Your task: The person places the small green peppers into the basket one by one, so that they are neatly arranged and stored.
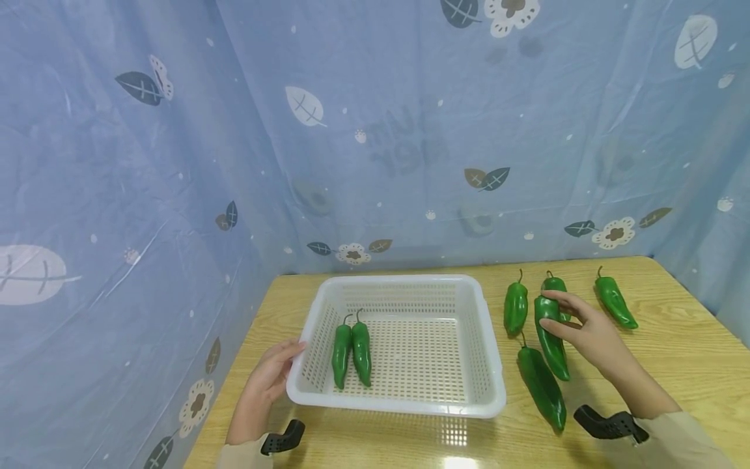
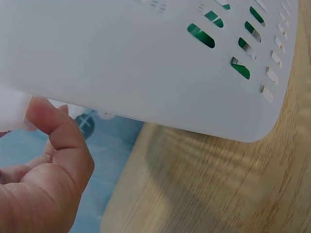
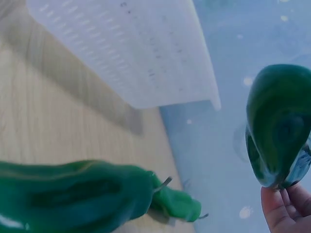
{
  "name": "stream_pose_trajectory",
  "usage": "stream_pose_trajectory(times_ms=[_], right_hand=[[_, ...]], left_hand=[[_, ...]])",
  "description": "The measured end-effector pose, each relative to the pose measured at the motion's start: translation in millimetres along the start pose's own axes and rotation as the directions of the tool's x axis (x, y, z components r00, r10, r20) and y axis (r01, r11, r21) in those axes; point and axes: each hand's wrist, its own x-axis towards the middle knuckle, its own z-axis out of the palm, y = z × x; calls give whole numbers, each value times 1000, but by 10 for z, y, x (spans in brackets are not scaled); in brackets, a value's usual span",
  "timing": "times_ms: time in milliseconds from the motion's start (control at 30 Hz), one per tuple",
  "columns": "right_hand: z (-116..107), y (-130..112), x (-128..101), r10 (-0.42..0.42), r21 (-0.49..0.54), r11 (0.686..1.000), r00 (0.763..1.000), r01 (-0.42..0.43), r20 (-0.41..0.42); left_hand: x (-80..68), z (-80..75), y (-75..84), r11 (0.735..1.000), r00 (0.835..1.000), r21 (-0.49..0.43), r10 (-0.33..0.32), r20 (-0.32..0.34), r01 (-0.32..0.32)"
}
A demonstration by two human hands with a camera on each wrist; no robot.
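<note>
A white perforated plastic basket [image 1: 398, 409] stands on the table with two green chili peppers [image 1: 361, 352] inside, lying side by side toward its left. My left hand [image 1: 271, 372] grips the basket's left rim, and the left wrist view shows its bent fingers [image 2: 58, 128] at the rim's edge. Right of the basket, my right hand [image 1: 586, 329] pinches a long green pepper [image 1: 551, 342] near its stem end, thumb on one side and fingers on the other. That held pepper [image 3: 278, 116] appears end-on above the fingertips in the right wrist view.
Close about the right hand lie a large green pepper [image 1: 541, 391] in front, another [image 1: 515, 309] by the basket and one [image 1: 553, 284] partly hidden behind. A further pepper [image 1: 615, 301] lies farther right. A blue patterned curtain [image 1: 410, 195] borders the wooden table [image 1: 691, 371].
</note>
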Motion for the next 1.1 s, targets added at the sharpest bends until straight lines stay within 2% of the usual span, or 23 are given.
stream_pose_trajectory(times_ms=[467,667,900,1100], right_hand=[[119,-296,132,-60,19,998,998,61,-32],[173,-414,212,-93,74,993,996,93,-2],[250,-546,306,-97,173,981,995,89,38],[353,-670,377,-130,190,974,991,122,30]], left_hand=[[9,-13,-2,1000,1000,8,18,-5,-18],[6,-11,-19,1000,1000,5,16,-20,-16],[2,10,-20,1000,999,0,-1,-35,1],[-8,5,2,1000,1000,2,6,-11,-6]])
